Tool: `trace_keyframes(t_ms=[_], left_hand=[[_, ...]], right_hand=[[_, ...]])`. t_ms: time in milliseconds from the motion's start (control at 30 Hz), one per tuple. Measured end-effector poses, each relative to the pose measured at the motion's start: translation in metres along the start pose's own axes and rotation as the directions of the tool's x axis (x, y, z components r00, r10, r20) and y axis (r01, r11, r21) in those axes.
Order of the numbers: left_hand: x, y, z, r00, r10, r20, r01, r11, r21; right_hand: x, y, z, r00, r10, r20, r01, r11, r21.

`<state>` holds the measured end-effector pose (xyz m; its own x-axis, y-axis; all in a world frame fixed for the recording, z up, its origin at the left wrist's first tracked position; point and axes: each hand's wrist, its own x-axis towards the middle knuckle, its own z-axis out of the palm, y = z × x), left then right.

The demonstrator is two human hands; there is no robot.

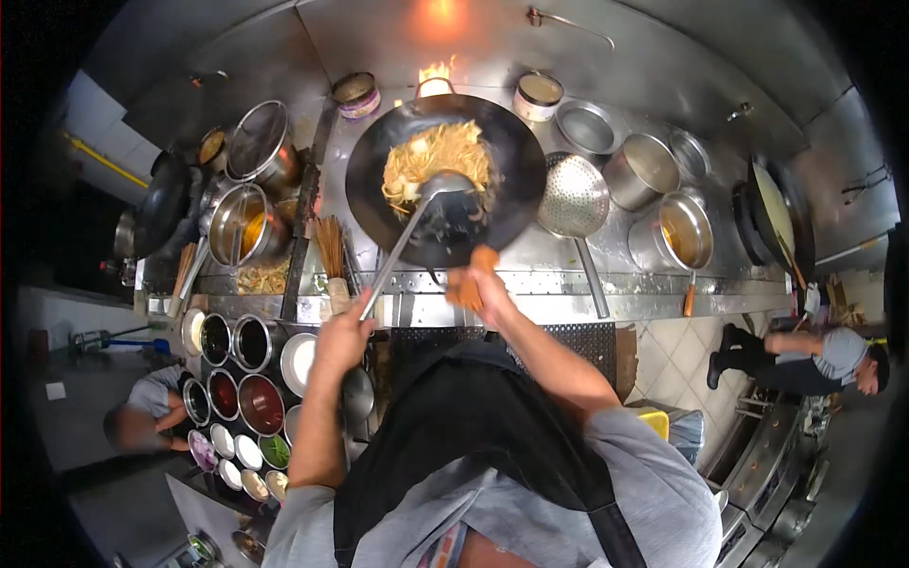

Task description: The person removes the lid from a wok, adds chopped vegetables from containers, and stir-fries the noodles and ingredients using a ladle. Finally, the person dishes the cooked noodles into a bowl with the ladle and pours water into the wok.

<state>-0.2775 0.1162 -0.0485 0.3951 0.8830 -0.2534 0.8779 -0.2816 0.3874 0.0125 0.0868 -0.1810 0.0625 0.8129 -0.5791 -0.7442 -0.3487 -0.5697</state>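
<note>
My left hand (347, 331) is closed round the long handle of a metal ladle (402, 241). The ladle's bowl rests inside a large black wok (521, 170), against the near side of a heap of noodles (436, 156). At the wok's near rim, my right hand (490, 292) grips an orange-brown cloth (464, 289). The cloth covers whatever part of the wok lies beneath it. Flames (436, 74) rise behind the far rim.
To the right lie a perforated strainer (574, 196) and metal pots (644, 170). Leftward stand more pots (241, 227), a bamboo brush (329, 246) and several sauce containers (261, 402). Other people are at the left (156, 407) and right (805, 355).
</note>
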Motion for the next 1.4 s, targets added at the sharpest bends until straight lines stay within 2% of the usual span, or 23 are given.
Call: trace_keyframes(t_ms=[67, 167, 200, 233, 267, 300, 333, 433, 533, 667, 700, 733, 767, 800, 867, 967, 1067, 1100, 1167, 1233, 1300, 1367, 1400], left_hand=[[-0.011, 0.002, 0.014, 0.997, 0.028, -0.075, -0.037, 0.993, -0.11], [-0.044, 0.006, -0.025, 0.999, 0.028, -0.039, -0.034, 0.984, -0.177], [-0.058, 0.008, -0.047, 1.0, 0.023, -0.001, -0.023, 0.971, -0.24], [-0.067, 0.028, -0.082, 0.984, -0.11, 0.141, 0.14, 0.966, -0.22], [-0.069, 0.022, -0.094, 0.976, -0.107, 0.188, 0.143, 0.97, -0.195], [-0.064, 0.023, -0.098, 0.973, -0.108, 0.205, 0.137, 0.982, -0.132], [-0.058, 0.025, -0.102, 0.968, -0.115, 0.223, 0.134, 0.989, -0.068], [-0.025, -0.002, -0.047, 1.0, 0.013, 0.026, -0.01, 0.995, -0.102], [0.001, -0.005, -0.021, 0.999, -0.045, -0.031, 0.039, 0.983, -0.181], [0.048, 0.005, -0.019, 0.987, -0.157, 0.016, 0.148, 0.887, -0.438], [0.075, -0.014, 0.006, 0.979, -0.006, -0.202, -0.064, 0.94, -0.335], [0.104, -0.033, 0.026, 0.905, 0.166, -0.391, -0.252, 0.951, -0.18], [0.119, -0.009, 0.008, 0.981, -0.036, -0.192, -0.032, 0.94, -0.339], [0.135, 0.019, -0.008, 0.976, -0.213, 0.041, 0.209, 0.871, -0.446], [0.191, 0.007, 0.035, 0.972, -0.138, -0.191, 0.055, 0.92, -0.388], [0.194, 0.048, 0.019, 0.966, -0.24, 0.098, 0.255, 0.807, -0.532], [0.192, 0.004, 0.049, 0.99, 0.107, -0.088, -0.133, 0.912, -0.387], [0.176, 0.0, 0.036, 0.996, 0.076, -0.036, -0.083, 0.956, -0.283], [0.141, -0.006, 0.001, 0.995, 0.099, 0.01, -0.098, 0.993, -0.072], [0.108, -0.017, -0.03, 0.986, 0.161, -0.04, -0.153, 0.975, 0.158], [0.071, -0.024, -0.054, 0.973, 0.219, -0.072, -0.188, 0.934, 0.303], [0.025, -0.024, -0.071, 0.967, 0.242, -0.078, -0.229, 0.962, 0.151], [0.003, -0.013, -0.088, 0.996, 0.083, 0.04, -0.082, 0.997, -0.012]], right_hand=[[-0.042, 0.026, -0.026, 1.0, -0.023, -0.018, 0.021, 0.994, -0.103], [-0.038, 0.032, -0.055, 0.999, -0.032, 0.026, 0.037, 0.973, -0.229], [-0.046, 0.008, -0.025, 0.998, 0.05, 0.03, -0.049, 0.999, -0.018], [-0.043, -0.016, 0.006, 0.998, 0.04, -0.039, -0.039, 0.998, 0.046], [-0.029, -0.036, 0.029, 0.993, 0.016, -0.12, -0.007, 0.997, 0.08], [0.001, -0.044, 0.029, 1.0, 0.015, -0.023, -0.011, 0.99, 0.138], [0.022, -0.05, 0.033, 1.0, 0.007, 0.004, -0.007, 0.988, 0.152], [0.065, -0.051, 0.019, 0.998, 0.057, -0.013, -0.055, 0.991, 0.122], [0.079, -0.047, 0.013, 0.999, 0.036, -0.002, -0.035, 0.993, 0.111], [0.106, -0.057, 0.007, 0.997, 0.077, 0.021, -0.078, 0.993, 0.086], [0.113, -0.057, 0.008, 0.994, 0.102, 0.033, -0.105, 0.99, 0.093], [0.116, -0.056, 0.01, 0.994, 0.103, 0.028, -0.105, 0.991, 0.08], [0.118, -0.054, 0.01, 0.994, 0.105, 0.02, -0.106, 0.992, 0.072], [0.119, -0.053, 0.009, 0.994, 0.105, 0.008, -0.105, 0.993, 0.062], [0.107, -0.06, 0.017, 0.992, 0.119, -0.037, -0.12, 0.993, -0.025], [0.101, -0.063, 0.021, 0.987, 0.158, -0.035, -0.16, 0.984, -0.079], [0.11, -0.064, 0.014, 0.981, 0.195, 0.008, -0.194, 0.977, -0.088], [0.114, -0.063, 0.011, 0.978, 0.207, 0.024, -0.204, 0.975, -0.089], [0.115, -0.065, 0.011, 0.976, 0.214, 0.037, -0.21, 0.974, -0.089], [0.116, -0.065, 0.009, 0.98, 0.197, 0.031, -0.194, 0.976, -0.096], [0.118, -0.06, 0.006, 0.987, 0.161, 0.009, -0.159, 0.981, -0.114], [0.072, -0.064, 0.037, 0.996, 0.068, -0.052, -0.068, 0.998, 0.008], [0.053, -0.063, 0.049, 0.996, 0.027, -0.085, -0.021, 0.998, 0.064]])
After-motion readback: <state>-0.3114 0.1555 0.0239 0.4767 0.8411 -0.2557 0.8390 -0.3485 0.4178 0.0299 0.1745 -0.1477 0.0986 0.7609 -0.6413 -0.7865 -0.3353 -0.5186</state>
